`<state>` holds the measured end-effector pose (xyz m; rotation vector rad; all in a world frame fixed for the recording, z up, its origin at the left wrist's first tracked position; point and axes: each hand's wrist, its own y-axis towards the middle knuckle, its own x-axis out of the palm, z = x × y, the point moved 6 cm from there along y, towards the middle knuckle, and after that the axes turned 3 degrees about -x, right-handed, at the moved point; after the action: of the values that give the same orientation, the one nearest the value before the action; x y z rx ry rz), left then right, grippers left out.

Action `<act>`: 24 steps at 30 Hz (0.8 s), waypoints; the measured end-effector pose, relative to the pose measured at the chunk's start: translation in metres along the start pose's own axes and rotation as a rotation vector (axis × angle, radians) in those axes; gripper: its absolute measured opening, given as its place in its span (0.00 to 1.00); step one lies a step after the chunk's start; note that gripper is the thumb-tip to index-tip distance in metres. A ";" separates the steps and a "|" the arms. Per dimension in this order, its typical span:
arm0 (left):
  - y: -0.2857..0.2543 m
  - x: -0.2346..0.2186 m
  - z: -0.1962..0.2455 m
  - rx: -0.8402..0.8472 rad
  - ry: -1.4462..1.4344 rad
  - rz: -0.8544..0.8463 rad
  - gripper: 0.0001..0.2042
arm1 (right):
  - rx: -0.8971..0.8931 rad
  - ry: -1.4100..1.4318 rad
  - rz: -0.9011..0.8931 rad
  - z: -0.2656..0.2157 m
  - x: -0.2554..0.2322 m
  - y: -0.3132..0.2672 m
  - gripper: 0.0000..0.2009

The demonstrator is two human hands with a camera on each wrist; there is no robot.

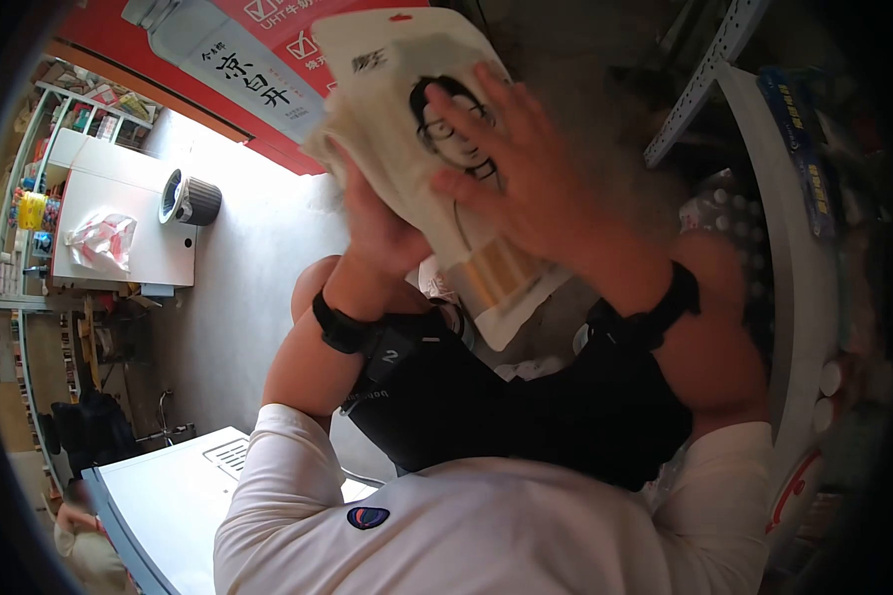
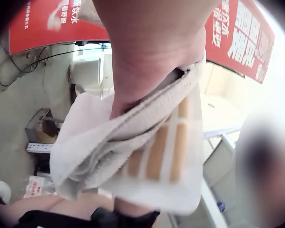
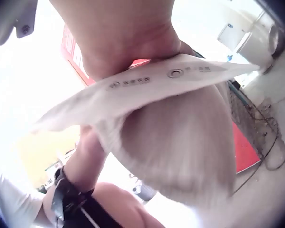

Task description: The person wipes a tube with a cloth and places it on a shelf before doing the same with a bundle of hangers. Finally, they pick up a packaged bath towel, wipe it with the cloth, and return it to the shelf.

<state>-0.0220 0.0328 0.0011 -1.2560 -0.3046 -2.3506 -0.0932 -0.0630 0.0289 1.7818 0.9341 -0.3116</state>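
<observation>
In front of my lap I hold a cream flat package [image 1: 402,149] tilted up, with a hang slot at its top, a line-drawn face with glasses and tan bars low down. A whitish, towel-like cloth [image 2: 109,142] lies folded against its back and bulges below the package in the right wrist view. My left hand [image 1: 382,228] grips the cloth and package from the left side, some fingers tucked into the cloth's fold. My right hand [image 1: 526,169] lies across the package's printed front, fingers straight and spread, slightly blurred. The left fingertips are hidden behind the cloth.
A red box [image 1: 298,89] with a bottle print stands just beyond the package. To the left are a white table [image 1: 129,178] with a plastic bag [image 1: 104,241], and a dark basket [image 1: 191,198]. A metal shelf [image 1: 764,198] runs close along the right.
</observation>
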 end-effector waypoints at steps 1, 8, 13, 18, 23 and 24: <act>0.001 -0.001 0.013 0.034 -0.030 -0.063 0.40 | -0.016 -0.016 -0.028 -0.006 0.005 -0.004 0.32; -0.023 -0.005 -0.034 -0.164 0.246 -0.197 0.41 | 0.046 -0.034 0.272 0.022 -0.016 0.006 0.30; -0.036 -0.010 -0.065 -0.339 0.190 -0.240 0.39 | 0.175 -0.081 0.277 0.038 -0.012 0.000 0.27; -0.019 -0.011 -0.008 0.043 0.254 -0.024 0.34 | 0.076 0.138 -0.031 0.008 0.018 -0.011 0.33; -0.018 -0.009 0.003 0.095 0.448 0.033 0.39 | 0.209 0.290 -0.205 -0.017 0.021 -0.025 0.43; -0.021 -0.007 -0.005 0.088 0.490 0.014 0.39 | 0.212 0.357 -0.149 -0.013 0.024 -0.026 0.45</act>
<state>-0.0330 0.0509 -0.0070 -0.6074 -0.2312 -2.5058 -0.0988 -0.0367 0.0019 2.0054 1.3317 -0.1935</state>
